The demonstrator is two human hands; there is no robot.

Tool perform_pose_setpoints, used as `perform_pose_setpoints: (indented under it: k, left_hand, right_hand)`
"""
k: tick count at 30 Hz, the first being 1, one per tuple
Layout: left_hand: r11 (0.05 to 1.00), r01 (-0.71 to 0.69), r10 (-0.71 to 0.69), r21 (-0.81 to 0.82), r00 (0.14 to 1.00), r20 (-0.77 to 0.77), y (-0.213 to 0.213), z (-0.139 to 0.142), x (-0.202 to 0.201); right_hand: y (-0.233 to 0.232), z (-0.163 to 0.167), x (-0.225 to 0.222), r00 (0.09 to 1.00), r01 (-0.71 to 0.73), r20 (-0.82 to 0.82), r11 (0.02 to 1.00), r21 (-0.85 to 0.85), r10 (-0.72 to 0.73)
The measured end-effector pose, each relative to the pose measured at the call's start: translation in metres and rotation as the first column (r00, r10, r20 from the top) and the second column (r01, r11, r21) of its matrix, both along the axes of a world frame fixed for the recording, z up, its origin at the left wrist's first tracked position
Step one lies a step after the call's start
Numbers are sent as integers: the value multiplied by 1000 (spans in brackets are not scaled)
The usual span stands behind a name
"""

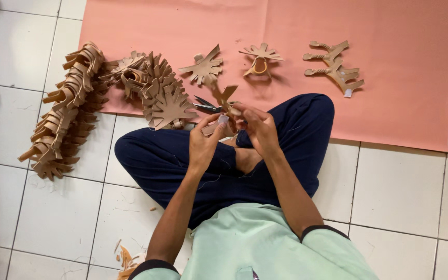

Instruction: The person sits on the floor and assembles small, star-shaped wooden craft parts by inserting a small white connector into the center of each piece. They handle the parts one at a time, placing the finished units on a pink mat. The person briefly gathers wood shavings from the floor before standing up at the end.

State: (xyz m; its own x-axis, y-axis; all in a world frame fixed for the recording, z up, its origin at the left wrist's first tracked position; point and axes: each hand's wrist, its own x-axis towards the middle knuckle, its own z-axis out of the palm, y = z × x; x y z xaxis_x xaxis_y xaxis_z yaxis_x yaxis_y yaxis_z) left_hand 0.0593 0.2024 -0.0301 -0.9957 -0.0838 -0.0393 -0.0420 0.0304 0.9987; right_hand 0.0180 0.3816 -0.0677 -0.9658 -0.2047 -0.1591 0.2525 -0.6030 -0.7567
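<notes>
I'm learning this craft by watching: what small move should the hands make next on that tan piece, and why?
Probably press the small pale tab down onto the tan cut-out piece. The left hand pinches the tab at its fingertips, the right hand steadies the piece, and the scissors lie set down on the pink sheet.

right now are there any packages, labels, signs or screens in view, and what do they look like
No packages, signs or screens show.
Small white tag: on the lower end of the tan cut-out at the far right of the pink sheet, roughly rectangular.
Small pale tab: pinched in the left hand, beside the right hand.
</notes>
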Motion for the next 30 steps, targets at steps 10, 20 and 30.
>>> perform_pose_setpoints:
  k: [10, 20, 30]
  left_hand:
    - [936, 22, -79, 350, 985, 150, 4, 4, -3]
    - [974, 92, -97, 209, 995, 11, 6, 0, -2]
    - [624, 42, -312, 780, 929, 200, -6, -50, -1]
  right_hand:
    - [-5, 19, 13, 968, 56, -243, 886, 460, 65]
    - [-7, 3, 11, 950, 206, -307, 862, 463, -62]
    - [5, -9, 18, 979, -27, -178, 925, 380, 102]
